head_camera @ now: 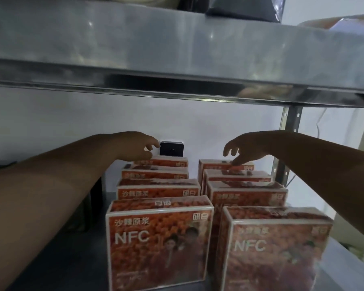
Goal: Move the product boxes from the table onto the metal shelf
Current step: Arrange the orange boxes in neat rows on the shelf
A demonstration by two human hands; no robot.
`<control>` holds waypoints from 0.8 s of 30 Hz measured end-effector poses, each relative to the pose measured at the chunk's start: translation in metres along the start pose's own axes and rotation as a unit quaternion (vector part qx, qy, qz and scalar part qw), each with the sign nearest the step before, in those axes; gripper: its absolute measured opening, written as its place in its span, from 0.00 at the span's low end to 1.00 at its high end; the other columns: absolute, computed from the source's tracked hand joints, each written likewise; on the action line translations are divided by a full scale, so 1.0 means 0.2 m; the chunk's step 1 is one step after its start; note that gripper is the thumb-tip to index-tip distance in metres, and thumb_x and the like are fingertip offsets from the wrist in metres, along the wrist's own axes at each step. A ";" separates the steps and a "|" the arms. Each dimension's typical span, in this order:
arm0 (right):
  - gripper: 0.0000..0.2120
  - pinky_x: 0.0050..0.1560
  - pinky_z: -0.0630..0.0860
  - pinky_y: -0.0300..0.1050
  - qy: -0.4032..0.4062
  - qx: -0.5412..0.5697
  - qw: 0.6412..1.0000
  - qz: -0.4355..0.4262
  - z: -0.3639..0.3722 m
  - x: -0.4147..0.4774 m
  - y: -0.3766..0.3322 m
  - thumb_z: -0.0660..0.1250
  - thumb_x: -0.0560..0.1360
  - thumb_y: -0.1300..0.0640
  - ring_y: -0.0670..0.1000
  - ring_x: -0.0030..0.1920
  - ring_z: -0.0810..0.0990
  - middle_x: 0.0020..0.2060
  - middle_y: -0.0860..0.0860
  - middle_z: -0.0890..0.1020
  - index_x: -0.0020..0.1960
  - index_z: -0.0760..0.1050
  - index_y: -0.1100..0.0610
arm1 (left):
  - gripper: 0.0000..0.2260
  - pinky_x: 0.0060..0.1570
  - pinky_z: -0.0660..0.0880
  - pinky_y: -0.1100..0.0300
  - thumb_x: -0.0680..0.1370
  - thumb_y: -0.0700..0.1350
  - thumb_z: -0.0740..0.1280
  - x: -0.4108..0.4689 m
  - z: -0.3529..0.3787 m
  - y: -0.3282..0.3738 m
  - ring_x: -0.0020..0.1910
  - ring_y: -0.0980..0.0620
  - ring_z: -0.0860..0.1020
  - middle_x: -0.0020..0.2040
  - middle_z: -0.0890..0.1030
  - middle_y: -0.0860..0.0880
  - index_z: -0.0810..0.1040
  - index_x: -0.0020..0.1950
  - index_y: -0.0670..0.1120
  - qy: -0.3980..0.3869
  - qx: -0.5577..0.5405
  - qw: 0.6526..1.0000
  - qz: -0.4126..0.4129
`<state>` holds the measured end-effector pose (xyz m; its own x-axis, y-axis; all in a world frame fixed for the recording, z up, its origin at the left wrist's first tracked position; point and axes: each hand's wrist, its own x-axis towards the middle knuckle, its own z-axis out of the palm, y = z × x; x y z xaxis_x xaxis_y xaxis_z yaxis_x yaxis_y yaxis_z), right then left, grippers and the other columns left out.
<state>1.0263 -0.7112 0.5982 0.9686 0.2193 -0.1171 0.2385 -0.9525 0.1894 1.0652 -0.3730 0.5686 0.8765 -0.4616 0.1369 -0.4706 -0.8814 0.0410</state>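
Orange boxes (159, 244), eight counted, upright on metal shelf (57, 263) in two rows of four, running front to back. Left hand (138, 147) above rearmost box of left row, fingers loosely curled, gripping nothing (contact with box not determinable). Right hand (247, 147) above rearmost box of right row, fingers spread and relaxed, one fingertip touching its top. One black wall unit (171, 149) between hands.

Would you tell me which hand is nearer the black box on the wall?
Left. The left hand is just beside the black box, at its left edge; the right hand is well off to its right.
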 end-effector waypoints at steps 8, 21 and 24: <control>0.18 0.40 0.69 0.27 -0.012 0.053 0.998 -0.034 0.08 0.07 0.04 0.70 0.78 0.58 0.41 0.48 0.80 0.57 0.47 0.83 0.66 0.76 0.47 | 0.16 0.52 0.74 0.61 0.79 0.52 0.68 0.06 0.02 0.06 0.55 0.59 0.77 0.61 0.78 0.60 0.75 0.67 0.58 -0.041 0.011 0.999 0.031; 0.19 0.58 0.75 0.43 0.012 0.032 0.998 -0.046 0.10 0.09 0.01 0.69 0.78 0.55 0.44 0.47 0.77 0.58 0.47 0.80 0.68 0.74 0.46 | 0.17 0.44 0.71 0.64 0.77 0.47 0.70 0.10 0.03 0.02 0.45 0.63 0.76 0.57 0.79 0.60 0.77 0.66 0.58 -0.037 0.045 0.998 0.036; 0.18 0.58 0.75 0.43 0.023 0.029 0.998 -0.046 0.11 0.07 0.00 0.68 0.79 0.52 0.47 0.51 0.78 0.59 0.47 0.80 0.68 0.74 0.47 | 0.17 0.44 0.70 0.64 0.78 0.48 0.69 0.09 0.02 0.03 0.45 0.63 0.75 0.58 0.79 0.59 0.77 0.66 0.59 -0.037 0.051 0.998 0.031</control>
<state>1.0389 -0.7119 0.5755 0.9453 0.3148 -0.0857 0.3236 -0.9381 0.1237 1.0785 -0.3866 0.5671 0.8533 -0.5176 0.0625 -0.5140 -0.8553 -0.0662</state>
